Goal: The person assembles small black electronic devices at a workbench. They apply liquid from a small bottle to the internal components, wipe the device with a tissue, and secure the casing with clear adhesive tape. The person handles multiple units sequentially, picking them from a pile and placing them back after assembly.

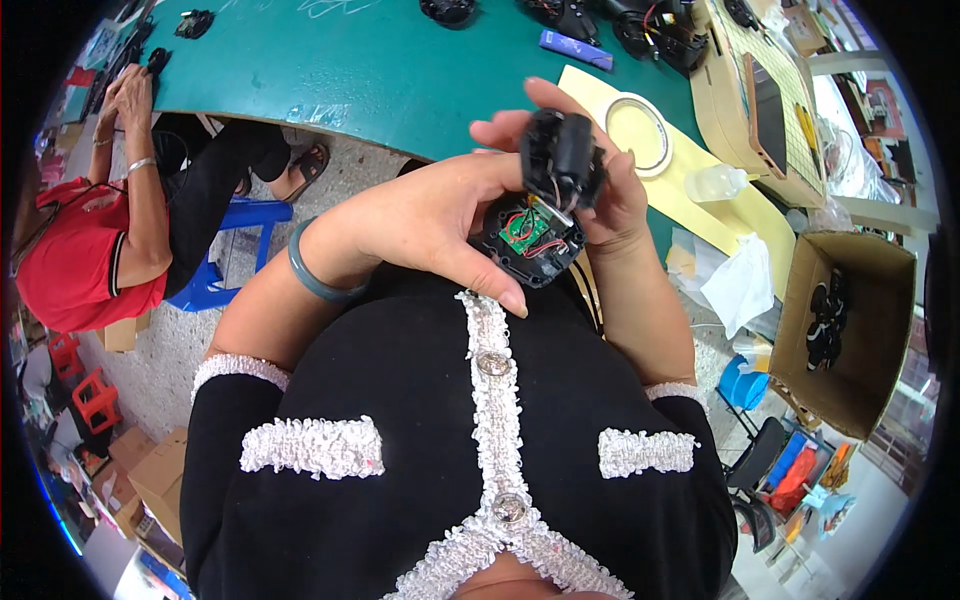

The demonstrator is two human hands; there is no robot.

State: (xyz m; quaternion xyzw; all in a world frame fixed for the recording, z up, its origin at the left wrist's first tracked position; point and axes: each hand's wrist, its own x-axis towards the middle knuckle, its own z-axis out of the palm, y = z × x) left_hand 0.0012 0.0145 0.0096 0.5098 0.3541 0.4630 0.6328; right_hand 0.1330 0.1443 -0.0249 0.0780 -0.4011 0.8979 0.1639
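Observation:
Above the near edge of the green table, both my hands hold an opened black plastic device. My left hand (pixel 425 215) grips the lower housing half (pixel 545 268) from the left, its thumb stretched along the near side. Inside that half sit a green circuit board (pixel 524 232) and thin red and black wires. My right hand (pixel 622 205) is closed around the right side of the upper black part (pixel 572 150), which carries a dark cylinder and is tilted up. The two parts stay close together, with wires between them. Some of the right fingers are hidden behind the device.
On the green table (pixel 330 70) lie a tape roll (pixel 664 152), yellow paper (pixel 588 88), a clear bottle (pixel 715 184), a blue-purple box (pixel 576 50) and several black parts. A cardboard box (pixel 880 330) stands at right. A person in red (pixel 95 260) sits at left.

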